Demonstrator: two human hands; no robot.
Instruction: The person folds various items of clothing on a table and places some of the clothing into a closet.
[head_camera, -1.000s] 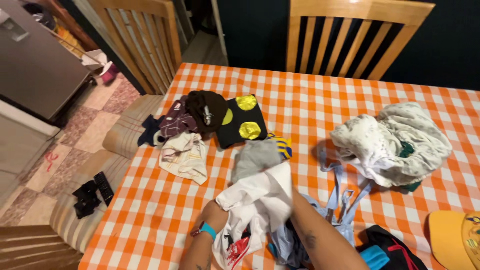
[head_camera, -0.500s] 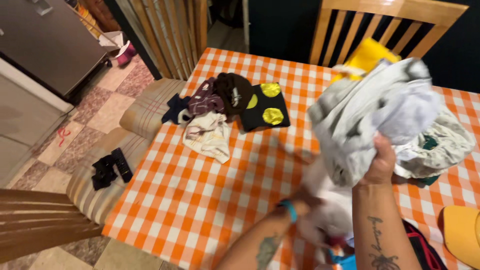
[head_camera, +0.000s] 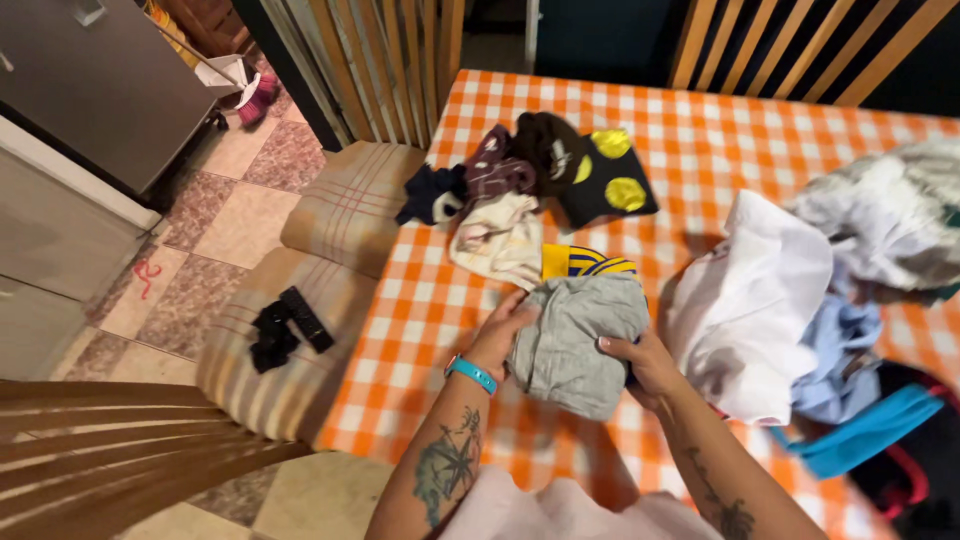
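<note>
Grey folded garment (head_camera: 578, 340) rests on the checked table (head_camera: 700, 150), held at both sides.
Soft, light and floppy by the look of it; left hand (head_camera: 503, 335) and right hand (head_camera: 640, 362) each close a grip on an edge, just below the yellow striped cloth (head_camera: 580, 262).

At the frame's centre, the left hand (head_camera: 505, 335) and right hand (head_camera: 640, 362) grip a folded grey garment (head_camera: 575, 340) on the orange checked tablecloth (head_camera: 420, 330), beside a white cloth (head_camera: 745, 300) to its right.

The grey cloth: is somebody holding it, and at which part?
Yes. The left hand grips the grey garment at its left edge, the right hand at its right edge.
</note>
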